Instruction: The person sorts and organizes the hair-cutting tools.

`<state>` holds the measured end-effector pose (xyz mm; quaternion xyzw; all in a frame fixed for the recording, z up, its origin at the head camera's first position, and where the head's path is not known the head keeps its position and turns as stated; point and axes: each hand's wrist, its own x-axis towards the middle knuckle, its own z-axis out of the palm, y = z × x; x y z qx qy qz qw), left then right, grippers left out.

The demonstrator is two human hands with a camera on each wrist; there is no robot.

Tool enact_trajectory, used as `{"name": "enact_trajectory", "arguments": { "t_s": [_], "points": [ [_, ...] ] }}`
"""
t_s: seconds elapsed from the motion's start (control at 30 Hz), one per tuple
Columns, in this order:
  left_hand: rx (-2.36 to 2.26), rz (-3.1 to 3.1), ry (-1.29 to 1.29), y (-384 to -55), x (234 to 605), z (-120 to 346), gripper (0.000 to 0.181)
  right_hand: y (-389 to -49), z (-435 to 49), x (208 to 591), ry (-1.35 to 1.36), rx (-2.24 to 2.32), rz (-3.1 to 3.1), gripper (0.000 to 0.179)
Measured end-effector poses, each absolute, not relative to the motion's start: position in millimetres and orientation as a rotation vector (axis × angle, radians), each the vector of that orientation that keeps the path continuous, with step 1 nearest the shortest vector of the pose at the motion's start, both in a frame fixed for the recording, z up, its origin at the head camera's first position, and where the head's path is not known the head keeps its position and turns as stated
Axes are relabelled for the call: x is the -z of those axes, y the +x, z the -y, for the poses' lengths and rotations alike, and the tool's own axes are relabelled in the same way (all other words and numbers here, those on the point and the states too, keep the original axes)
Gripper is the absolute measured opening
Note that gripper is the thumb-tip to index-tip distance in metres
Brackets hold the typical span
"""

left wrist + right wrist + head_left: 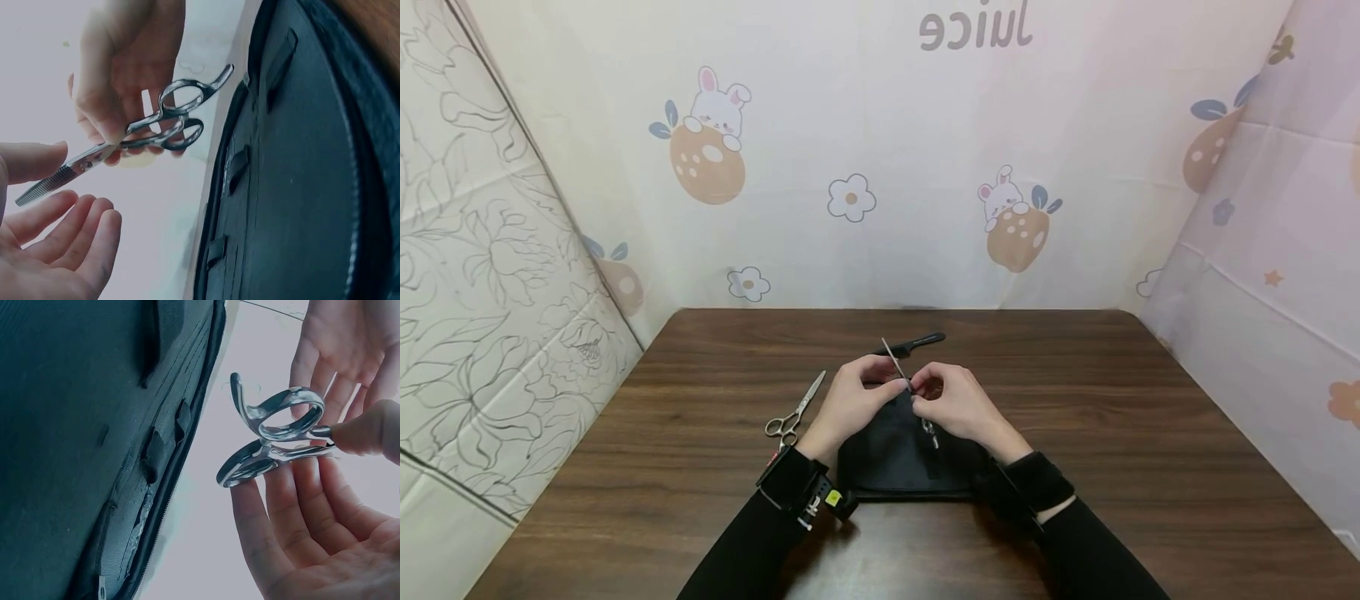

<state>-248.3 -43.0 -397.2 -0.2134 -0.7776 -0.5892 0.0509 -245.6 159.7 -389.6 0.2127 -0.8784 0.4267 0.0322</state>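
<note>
My right hand (958, 404) pinches a pair of silver thinning shears (81, 165) between thumb and fingers at the shanks. Their finger rings (294, 412) and curved finger rest face toward me, and the toothed blade slants up and away. Around that blade, my left hand (853, 400) has its fingers loosely spread, the thumb (37, 159) on one side and fingertips on the other. Under both hands lies an open black zip case (895, 458) with elastic loops (239, 167) inside.
Beside my left wrist lies another pair of scissors (805, 404), points away from me, its lower end partly hidden by the cuff. A black comb (921, 342) rests beyond my hands on the brown wooden table (1097, 400). Patterned cloth hangs behind the table.
</note>
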Motion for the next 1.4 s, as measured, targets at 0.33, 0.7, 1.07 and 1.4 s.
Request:
{"name": "enact_trajectory", "arguments": {
  "t_s": [0.33, 0.7, 1.07, 1.4],
  "points": [
    [2.034, 2.245, -0.554, -245.3, 400.0, 39.7, 0.028, -243.5, -158.0, 389.0, 0.653, -1.323, 2.716, 0.017],
    [2.352, 2.046, -0.514, -246.3, 403.4, 35.8, 0.034, -241.2, -156.8, 388.7, 0.655, -1.364, 2.708, 0.017],
    [2.477, 1.932, -0.454, -243.9, 403.4, 34.3, 0.033, -240.2, -153.8, 388.5, 0.689, -1.369, 2.696, 0.017],
    [2.473, 1.916, -0.432, -246.2, 401.8, 36.0, 0.031, -240.7, -152.1, 387.1, 0.694, -1.389, 2.676, 0.016]
  ]
}}
